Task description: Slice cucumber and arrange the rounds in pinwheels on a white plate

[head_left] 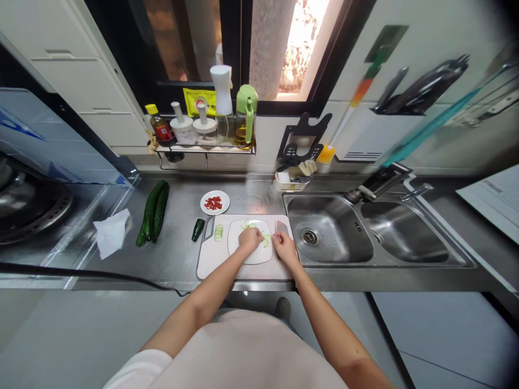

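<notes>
My left hand (250, 239) is closed over a white squarish plate (247, 258), its fingers pinched together; whatever may be in them is hidden. Beside the plate's right edge, my right hand (285, 247) also has its fingers pressed together, with any held thing too small to make out. Thin cucumber slices (266, 241) lie along the far and right parts of the plate. The plate rests on a pale cutting board (211, 265). A short row of cucumber slices (218, 233) sits on the board's left side. Partly behind my right hand is a flat pinkish-grey thing (279, 227).
Left of the board lies a cucumber end piece (198, 229), with whole cucumbers (152, 213) farther left. Chopped red pieces fill part of a small white plate (204, 203). A double sink (330, 229) adjoins on the right. Bottles stand on a wall rack (211, 149).
</notes>
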Available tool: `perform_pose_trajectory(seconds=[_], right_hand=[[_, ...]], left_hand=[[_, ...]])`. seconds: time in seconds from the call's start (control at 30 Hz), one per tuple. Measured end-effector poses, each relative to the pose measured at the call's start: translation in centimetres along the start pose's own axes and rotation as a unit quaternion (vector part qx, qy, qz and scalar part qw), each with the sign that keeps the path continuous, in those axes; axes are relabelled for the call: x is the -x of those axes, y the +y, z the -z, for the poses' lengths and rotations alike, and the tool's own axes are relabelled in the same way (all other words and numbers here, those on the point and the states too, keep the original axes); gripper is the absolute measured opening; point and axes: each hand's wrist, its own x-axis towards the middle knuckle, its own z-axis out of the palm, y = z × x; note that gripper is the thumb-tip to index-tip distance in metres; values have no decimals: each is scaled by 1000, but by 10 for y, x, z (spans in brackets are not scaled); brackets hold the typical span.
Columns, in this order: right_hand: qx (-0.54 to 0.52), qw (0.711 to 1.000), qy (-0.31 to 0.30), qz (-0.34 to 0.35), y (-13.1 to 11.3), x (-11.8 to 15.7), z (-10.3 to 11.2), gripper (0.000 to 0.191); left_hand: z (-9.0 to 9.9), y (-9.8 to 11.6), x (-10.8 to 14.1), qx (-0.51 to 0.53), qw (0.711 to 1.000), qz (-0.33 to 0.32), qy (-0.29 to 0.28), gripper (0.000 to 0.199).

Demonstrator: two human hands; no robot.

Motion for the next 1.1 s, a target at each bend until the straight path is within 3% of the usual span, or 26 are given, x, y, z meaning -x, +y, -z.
perform_pose_trajectory(seconds=[0.2,0.4,0.53,0.73,0.87,1.1], right_hand=[[-18,1000,17,2,-4,7,6,28],[-34,999,17,-9,-2,22,9,31],[-40,999,8,5,-4,29,7,31],[-38,999,5,21,-10,33,5,30],[-27,999,-12,38,-15,37,4,31],[-15,998,-33,59,-22,48,2,32]], left_hand=[[13,-15,20,119,992,2,30,11],[21,-59,48,204,971,25,120,17],[28,-91,60,203,962,73,165,21],[38,-126,65,122,960,148,206,21],[42,-132,60,68,957,170,223,25],[42,-124,45,20,958,206,199,33]])
